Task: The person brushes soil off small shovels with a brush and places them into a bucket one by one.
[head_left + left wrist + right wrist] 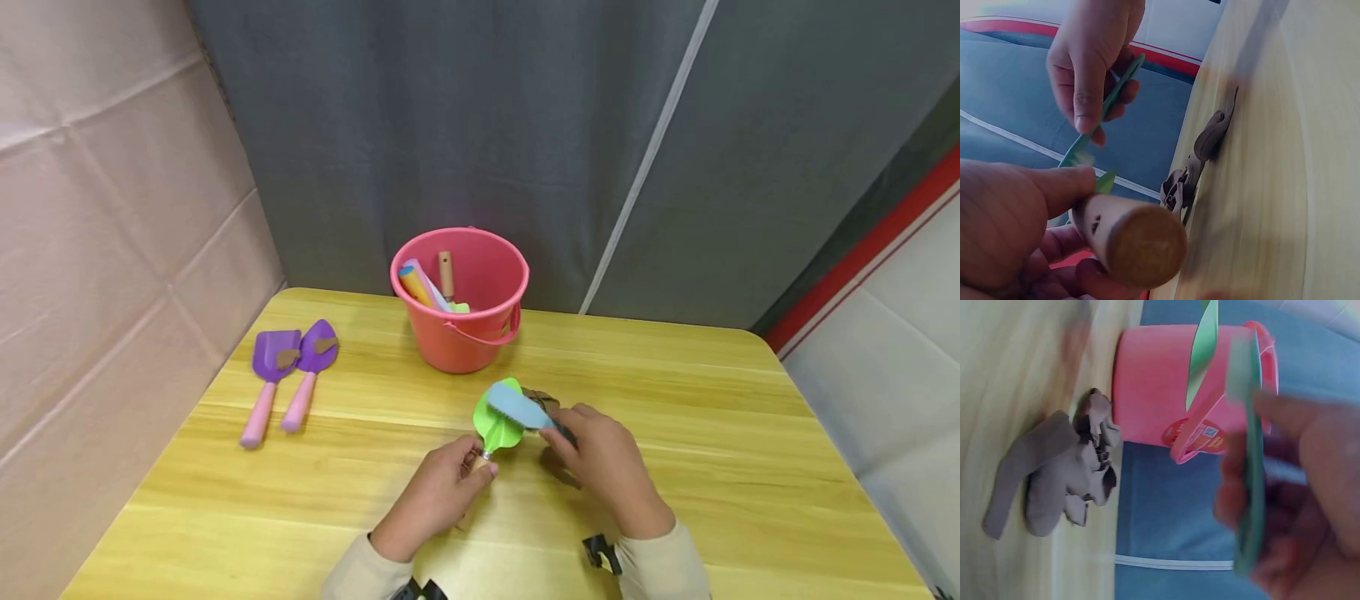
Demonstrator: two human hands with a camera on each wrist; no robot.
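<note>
My left hand [442, 487] grips the wooden handle [1138, 237] of a small trowel with a bright green blade [497, 421]. The blade points away from me, above the table. My right hand [603, 458] holds a light blue brush [517, 406] over that blade. Pale bristles [1239, 369] show blurred in the right wrist view; whether they touch the blade cannot be told. On the table below lies a crumpled brown pile [1066, 469] with long, finger-like pieces, mostly hidden by the tools and right hand in the head view.
Beyond the hands stands a pink bucket [459, 342] with several handled tools inside. At the left lie a purple square spade [273, 354] and a purple rounded trowel [318, 354], both pink-handled with brown patches on their blades. A grey curtain [480, 125] hangs behind the wooden table [712, 400].
</note>
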